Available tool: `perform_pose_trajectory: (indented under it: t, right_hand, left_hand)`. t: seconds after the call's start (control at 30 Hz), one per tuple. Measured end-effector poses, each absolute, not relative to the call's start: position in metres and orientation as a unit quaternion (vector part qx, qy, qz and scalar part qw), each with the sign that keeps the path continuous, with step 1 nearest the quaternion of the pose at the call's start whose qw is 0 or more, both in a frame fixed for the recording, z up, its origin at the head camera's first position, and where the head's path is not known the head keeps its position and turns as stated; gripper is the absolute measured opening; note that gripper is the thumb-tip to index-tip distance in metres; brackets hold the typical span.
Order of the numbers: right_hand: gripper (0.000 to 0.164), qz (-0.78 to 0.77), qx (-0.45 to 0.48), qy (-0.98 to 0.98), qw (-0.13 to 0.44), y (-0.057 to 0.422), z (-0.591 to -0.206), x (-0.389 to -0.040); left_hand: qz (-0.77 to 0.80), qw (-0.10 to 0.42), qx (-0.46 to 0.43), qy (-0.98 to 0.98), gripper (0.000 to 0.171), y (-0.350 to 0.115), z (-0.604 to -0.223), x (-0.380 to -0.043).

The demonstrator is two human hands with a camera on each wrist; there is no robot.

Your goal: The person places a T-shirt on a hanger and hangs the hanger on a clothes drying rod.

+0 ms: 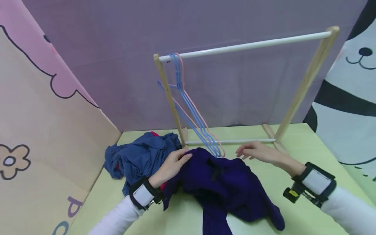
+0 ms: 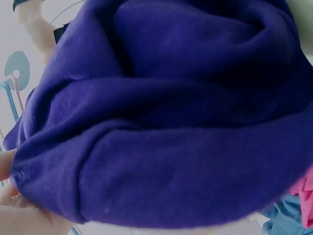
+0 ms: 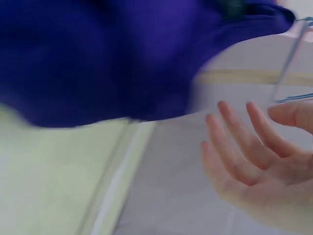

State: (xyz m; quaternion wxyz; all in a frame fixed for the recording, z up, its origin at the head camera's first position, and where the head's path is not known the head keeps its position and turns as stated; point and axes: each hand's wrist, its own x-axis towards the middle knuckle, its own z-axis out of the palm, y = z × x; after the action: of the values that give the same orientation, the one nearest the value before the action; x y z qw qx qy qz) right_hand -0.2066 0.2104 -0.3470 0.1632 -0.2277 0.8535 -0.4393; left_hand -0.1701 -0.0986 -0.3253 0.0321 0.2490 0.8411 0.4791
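Observation:
A dark purple long-sleeved garment (image 1: 226,189) hangs bunched above the table, its lower parts drooping toward the front edge. My left hand (image 1: 173,164) pinches its upper left edge between thumb and fingers; in the left wrist view the cloth (image 2: 171,166) covers most of the picture. To the right of the garment, my right hand (image 1: 258,151) is held in the air, apart from it. The right wrist view shows that hand (image 3: 259,171) with loosely bent, spread fingers and nothing in them.
Several blue and pink hangers (image 1: 191,107) hang at the left end of the white rail (image 1: 246,48) of a wooden-legged rack. A crumpled blue garment (image 1: 144,153) with red parts lies on the light-green table (image 1: 311,153) at the left. Fabric walls enclose the table.

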Motion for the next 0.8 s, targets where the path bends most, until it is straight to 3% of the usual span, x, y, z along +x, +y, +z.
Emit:
perform_pose_trajectory:
  t: [0.37, 0.8]
  right_hand:
    - [0.04, -0.528, -0.192, 0.822, 0.095, 0.147, -0.295, -0.222]
    - [0.035, -0.576, -0.181, 0.794, 0.077, 0.111, -0.284, -0.222]
  left_hand:
    - [0.477, 0.058, 0.25, 0.841, 0.021, -0.099, -0.33, -0.168]
    - [0.459, 0.081, 0.261, 0.845, 0.019, -0.105, -0.336, -0.167]
